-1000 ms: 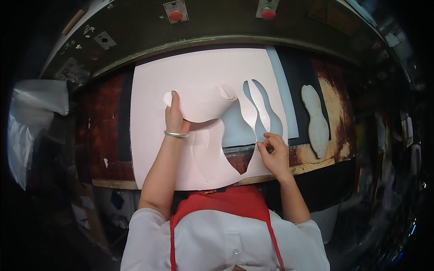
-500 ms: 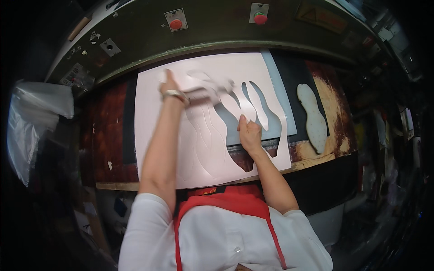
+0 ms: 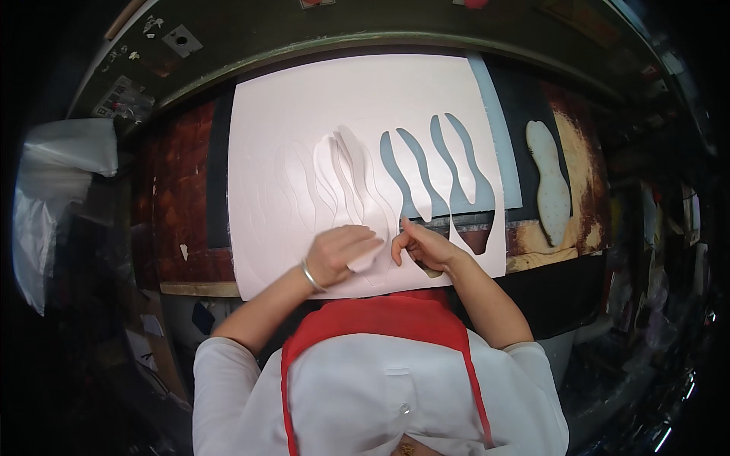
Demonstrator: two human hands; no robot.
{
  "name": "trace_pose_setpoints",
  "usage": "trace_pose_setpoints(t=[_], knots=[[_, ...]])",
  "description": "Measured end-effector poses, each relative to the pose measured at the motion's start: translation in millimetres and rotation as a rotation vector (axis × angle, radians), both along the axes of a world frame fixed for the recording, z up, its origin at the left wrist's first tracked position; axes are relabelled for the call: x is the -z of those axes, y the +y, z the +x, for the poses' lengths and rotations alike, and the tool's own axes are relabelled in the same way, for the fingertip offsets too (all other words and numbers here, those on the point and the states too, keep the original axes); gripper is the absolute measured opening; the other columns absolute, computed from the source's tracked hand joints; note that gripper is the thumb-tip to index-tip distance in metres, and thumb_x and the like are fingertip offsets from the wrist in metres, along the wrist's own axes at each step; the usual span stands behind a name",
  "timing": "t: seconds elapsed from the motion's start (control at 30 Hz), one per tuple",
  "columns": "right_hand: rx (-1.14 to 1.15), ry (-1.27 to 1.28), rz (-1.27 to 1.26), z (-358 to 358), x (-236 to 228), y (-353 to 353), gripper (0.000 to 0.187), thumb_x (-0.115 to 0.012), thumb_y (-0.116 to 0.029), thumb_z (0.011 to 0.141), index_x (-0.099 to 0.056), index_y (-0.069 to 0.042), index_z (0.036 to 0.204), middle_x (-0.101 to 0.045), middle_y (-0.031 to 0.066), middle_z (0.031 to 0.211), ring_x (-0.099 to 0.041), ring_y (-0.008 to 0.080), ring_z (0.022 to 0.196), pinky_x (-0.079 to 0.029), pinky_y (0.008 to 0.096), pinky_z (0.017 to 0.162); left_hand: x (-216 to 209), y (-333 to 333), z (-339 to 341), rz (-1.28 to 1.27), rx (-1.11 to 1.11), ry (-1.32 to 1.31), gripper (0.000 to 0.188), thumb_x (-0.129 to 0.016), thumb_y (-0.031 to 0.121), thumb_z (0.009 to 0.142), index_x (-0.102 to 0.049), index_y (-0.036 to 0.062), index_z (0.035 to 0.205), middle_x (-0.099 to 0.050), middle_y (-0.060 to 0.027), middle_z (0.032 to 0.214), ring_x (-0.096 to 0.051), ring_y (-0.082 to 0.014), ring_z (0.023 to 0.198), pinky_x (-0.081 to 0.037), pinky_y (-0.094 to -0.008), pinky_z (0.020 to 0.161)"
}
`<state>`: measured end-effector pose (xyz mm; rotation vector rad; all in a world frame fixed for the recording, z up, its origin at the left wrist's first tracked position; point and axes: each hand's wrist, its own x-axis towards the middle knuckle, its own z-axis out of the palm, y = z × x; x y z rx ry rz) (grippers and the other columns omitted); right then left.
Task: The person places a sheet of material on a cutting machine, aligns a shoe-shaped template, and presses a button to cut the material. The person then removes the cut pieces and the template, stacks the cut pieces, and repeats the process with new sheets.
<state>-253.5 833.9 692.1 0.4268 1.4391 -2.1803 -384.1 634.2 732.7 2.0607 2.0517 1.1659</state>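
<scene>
A large pale pink sheet (image 3: 304, 83) lies on the work surface, with several sole-shaped cutouts through its right half and cut outlines on its left. Loose pale sole-shaped pieces (image 3: 346, 163) fan out over the sheet's middle. My left hand (image 3: 342, 254), a bracelet at its wrist, is closed over their near end; a tip pokes out below the fingers, and its thumb is hidden. My right hand (image 3: 426, 249) hovers beside it near the sheet's front edge, thumb and fingers apart, with nothing visible between them.
Blue-grey sheet (image 3: 498, 129) shows under the pink one. A sole-shaped cutting die (image 3: 547, 182) lies on the right, over a dark strip and worn brown board (image 3: 582, 167). A dark green machine beam (image 3: 251, 38) spans the back. Clear plastic (image 3: 61, 197) hangs at left.
My left hand has swung the loose pieces from the sheet's far left down to its near middle. The right hand has opened from a pinch. More cutouts are bare; the view has shifted.
</scene>
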Motion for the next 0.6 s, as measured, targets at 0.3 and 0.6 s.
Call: trace_pose_setpoints(t=[0.3, 0.6], knots=[[0.418, 0.154, -0.442, 2, -12, -30, 0.08, -0.014, -0.058, 0.096, -0.052, 0.0, 0.057, -0.065, 0.0178, 0.084, -0.057, 0.0233, 0.074, -0.042, 0.0287, 0.074, 15, -8, -6, -0.147, -0.208, -0.565, 0.053, -0.072, 0.034, 0.079, -0.057, -0.0032, 0.113, -0.062, -0.0169, 0.106, -0.061, -0.0254, 0.091, -0.05, -0.0375, 0.078], [0.006, 0.077, 1.033, 10, -64, -37, 0.029, -0.063, -0.026, 0.087, -0.061, 0.002, 0.079, -0.059, 0.0102, 0.064, -0.053, 0.0205, 0.056, -0.043, 0.032, 0.054, 7, 0, -127, 0.827, -0.709, -1.452, 0.046, -0.053, 0.03, 0.096, -0.047, -0.0085, 0.121, -0.056, -0.0172, 0.117, -0.058, -0.0243, 0.105, -0.051, -0.0353, 0.087]])
